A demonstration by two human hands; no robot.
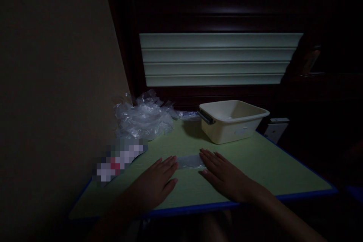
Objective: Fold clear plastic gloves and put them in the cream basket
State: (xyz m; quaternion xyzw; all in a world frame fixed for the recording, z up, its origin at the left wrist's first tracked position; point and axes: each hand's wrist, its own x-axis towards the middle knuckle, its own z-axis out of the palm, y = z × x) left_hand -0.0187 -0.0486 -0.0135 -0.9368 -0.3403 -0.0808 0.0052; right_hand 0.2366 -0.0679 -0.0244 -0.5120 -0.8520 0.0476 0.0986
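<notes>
A flat strip of clear plastic, which looks like a bag (190,161), lies on the green tabletop (241,170). My left hand (159,179) rests palm down at its left end, fingers stretched out and touching the plastic. At the right end, my right hand (222,174) also lies flat, its fingertips over the edge of the plastic. Neither hand is closed around anything. What lies under the palms is hidden.
Crumpled clear plastic bags (144,115) are heaped at the back left by the wall. A blurred-out packet (120,162) lies below them. A cream plastic tub (232,126) with a dark handle stands at the back right. Blue edging (306,193) borders the table.
</notes>
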